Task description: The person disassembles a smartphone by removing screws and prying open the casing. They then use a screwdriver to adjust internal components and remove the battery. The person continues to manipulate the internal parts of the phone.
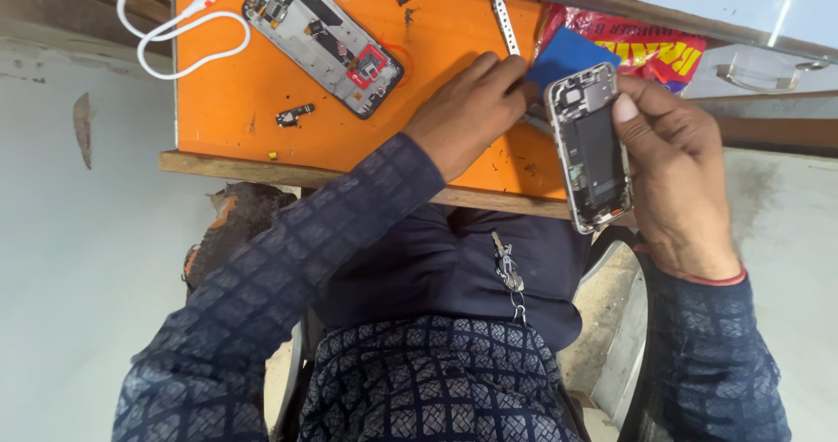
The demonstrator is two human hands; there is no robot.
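Top right of the frame there's a crinkly red packet (646,49) with yellow lettering lying at the edge of my orange mat (227,102), and a blue card (566,56) sits on top of it. No real containers here, just the opened phone (595,150) showing its dark battery and small boards inside the silver frame. My right hand (676,176) has it right of centre, tilted upright over the table edge, thumb pressed near the top corner and fingers wrapped around the back. My left hand (471,115) reaches across the mat, fingers curled close together against the phone's upper left corner; can't tell if they're pinching anything. A second stripped phone (323,36) lies top centre, a white cable (175,32) top left.
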